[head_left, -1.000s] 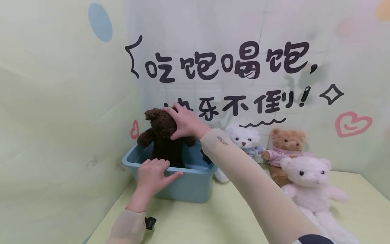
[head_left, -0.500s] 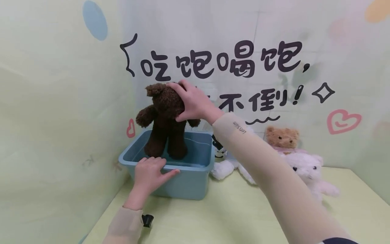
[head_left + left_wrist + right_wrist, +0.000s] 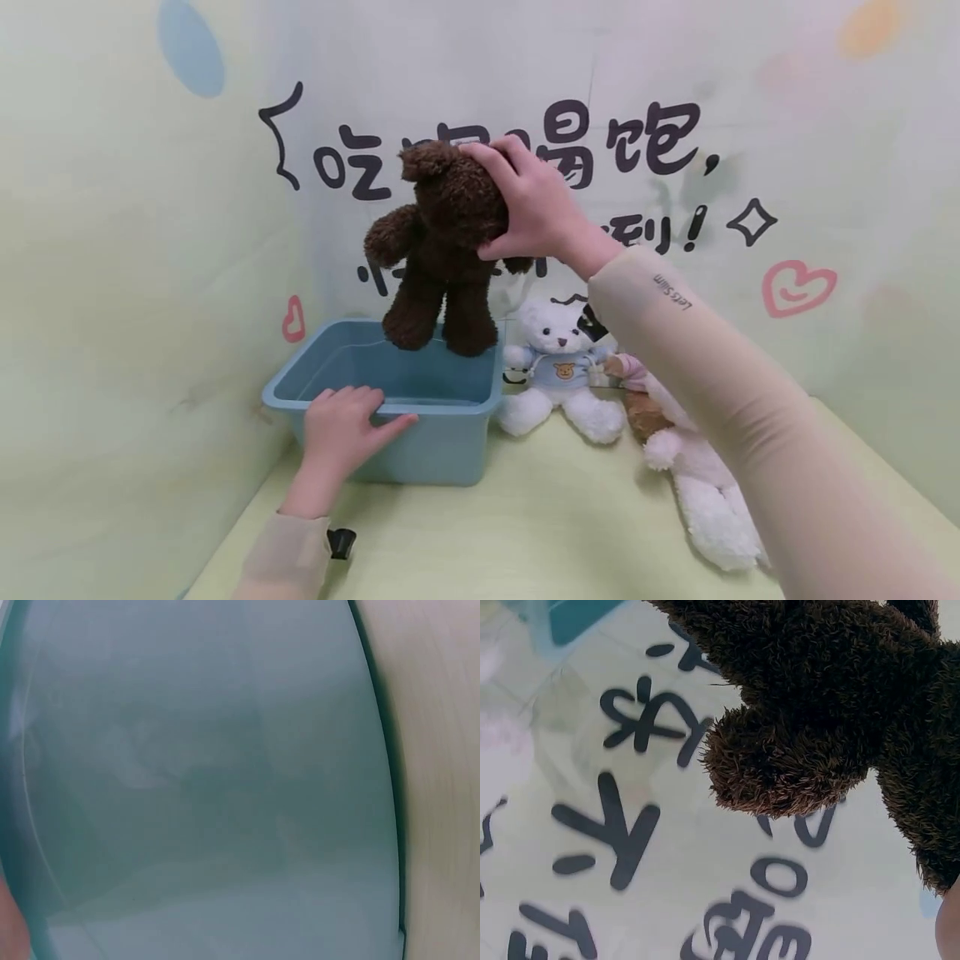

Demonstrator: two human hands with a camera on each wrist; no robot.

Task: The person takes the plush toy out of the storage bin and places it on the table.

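A dark brown teddy bear (image 3: 450,242) hangs upright over the blue plastic bin (image 3: 420,446), its feet about level with the bin's back rim in the head view. My right hand (image 3: 536,204) grips the bear by the head, fingers over the top and thumb across the side. In the right wrist view the bear's shaggy body (image 3: 817,697) fills the upper right. My left hand (image 3: 341,429) holds the bin's front rim, with its fingers over the edge and the thumb lying along the outside. The left wrist view is mostly the bin's outer wall (image 3: 217,780).
Right of the bin, a white teddy bear (image 3: 562,367) in a blue top sits against the lettered backdrop (image 3: 480,67). Nearer lies a pale plush bear (image 3: 708,492), partly behind my right sleeve. A brown bear (image 3: 641,408) in pink is mostly hidden. A side wall (image 3: 127,333) stands close left.
My right hand has lifted the brown teddy bear up out of the bin and moved it slightly right. My left hand has stayed on the bin's rim. The head view has turned right.
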